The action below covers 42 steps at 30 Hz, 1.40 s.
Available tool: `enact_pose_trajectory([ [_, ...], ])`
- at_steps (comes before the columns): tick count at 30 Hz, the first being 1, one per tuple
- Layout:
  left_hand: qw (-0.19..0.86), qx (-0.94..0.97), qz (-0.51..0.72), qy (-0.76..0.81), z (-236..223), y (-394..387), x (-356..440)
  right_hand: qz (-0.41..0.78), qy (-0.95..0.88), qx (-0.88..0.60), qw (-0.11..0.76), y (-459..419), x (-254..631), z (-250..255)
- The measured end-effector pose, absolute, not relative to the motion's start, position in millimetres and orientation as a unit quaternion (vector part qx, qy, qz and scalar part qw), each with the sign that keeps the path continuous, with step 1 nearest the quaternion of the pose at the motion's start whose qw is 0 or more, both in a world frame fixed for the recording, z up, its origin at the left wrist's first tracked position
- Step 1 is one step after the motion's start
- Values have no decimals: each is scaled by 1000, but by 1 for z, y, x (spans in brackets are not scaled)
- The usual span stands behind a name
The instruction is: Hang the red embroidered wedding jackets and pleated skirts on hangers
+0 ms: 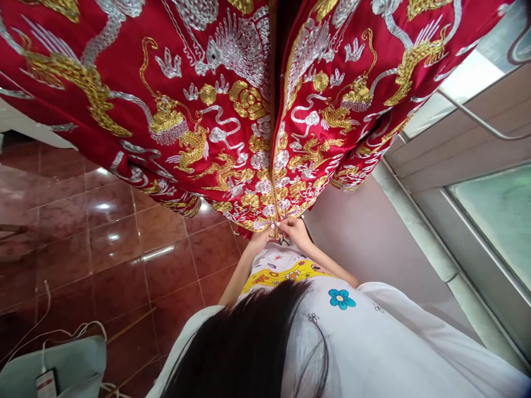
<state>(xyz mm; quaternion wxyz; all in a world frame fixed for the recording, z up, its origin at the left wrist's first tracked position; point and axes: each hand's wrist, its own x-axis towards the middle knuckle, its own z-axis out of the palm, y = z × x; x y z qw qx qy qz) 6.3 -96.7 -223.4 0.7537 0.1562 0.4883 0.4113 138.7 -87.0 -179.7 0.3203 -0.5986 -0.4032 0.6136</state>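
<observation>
A red jacket, thickly embroidered with gold and silver dragons, birds and flowers, hangs in front of me and fills the upper view. Its two front edges come together at the bottom centre. There my left hand grips the lower hem, fingers partly hidden behind the cloth. Just beside it, my right hand pinches the front edge at the same spot, thumb and fingertips close together. Whatever small fastening may lie between the fingertips is too small to make out.
Glossy reddish floor tiles spread out at the left. A pale green seat at the lower left bears a phone with a white cable. On the right are a grey wall, a window and a metal rod.
</observation>
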Motion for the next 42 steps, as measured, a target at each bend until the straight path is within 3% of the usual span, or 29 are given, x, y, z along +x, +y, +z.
enact_pose_trajectory([
  [16, 721, 174, 434, 512, -237, -96, 5, 546, -429, -642, 325, -86, 141, -173],
  [23, 634, 233, 487, 553, -251, -87, 10, 671, -330, -606, 272, -72, 130, -167],
  [34, 636, 248, 526, 508, -268, -66, 13, 711, -271, -544, 353, -23, 114, -90],
  [42, 629, 239, 557, 487, -270, -50, 13, 775, -264, -512, 262, 6, 115, -48],
])
